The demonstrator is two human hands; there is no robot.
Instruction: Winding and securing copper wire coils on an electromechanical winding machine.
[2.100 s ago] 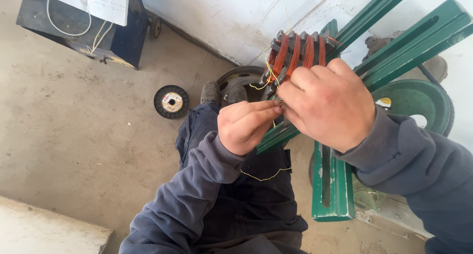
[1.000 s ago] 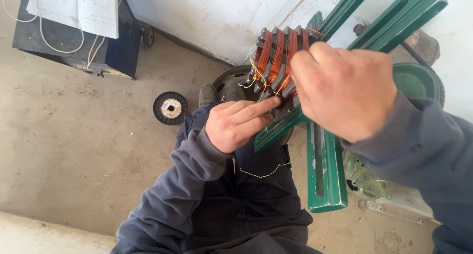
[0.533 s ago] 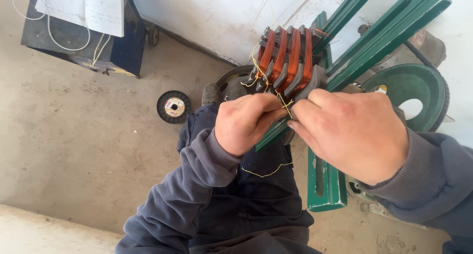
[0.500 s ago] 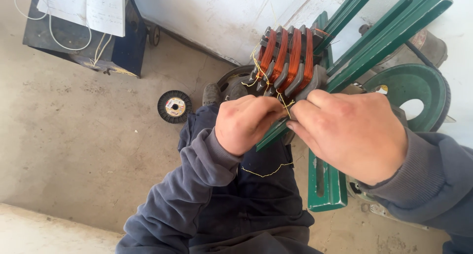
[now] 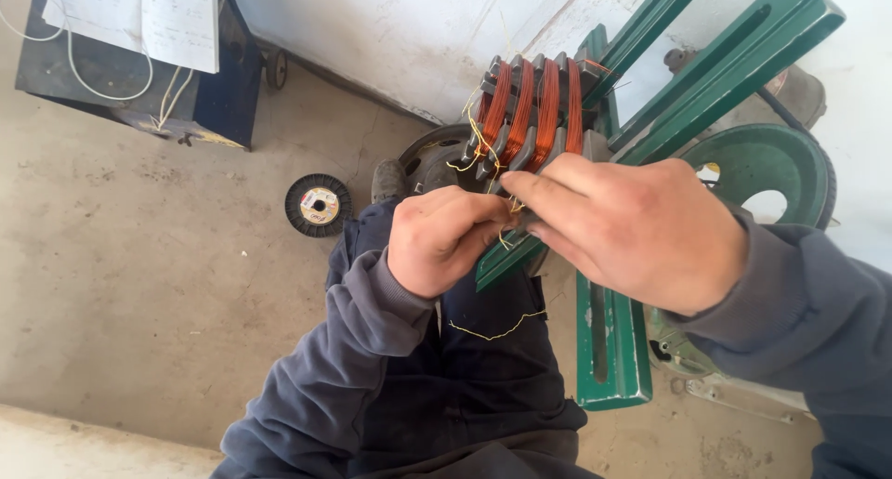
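Both hands meet at the lower front edge of a winding former (image 5: 531,117), a stepped block of dark grey plastic ribs with four glossy bands of copper-orange wire wound in its grooves. The former sits on the end of a green-painted metal frame (image 5: 609,340) whose flat slotted bars run up to the right. The left hand (image 5: 444,240) is curled into a loose fist, its fingers (image 5: 465,221) pinching a thin yellow tie thread (image 5: 506,208) right under the coils. The right hand (image 5: 632,228) lies over the frame bar, its fingers (image 5: 548,189) stretched forward and pressed together at the same spot, touching the left hand's fingertips; whether they grip the thread too cannot be told. More fine yellow strands curl off the left side of the former. A loose kinked piece of yellow thread (image 5: 497,330) rests on the dark blue-grey fabric of the person's lap. Behind the right wrist is a round green metal wheel (image 5: 767,177) with a hole in it. On the rough grey concrete floor (image 5: 139,284) lies a small black ribbed spool (image 5: 318,205) with a pale label in its middle, and farther off stands a dark cabinet (image 5: 139,79) on casters with white papers and a pale cord on top.
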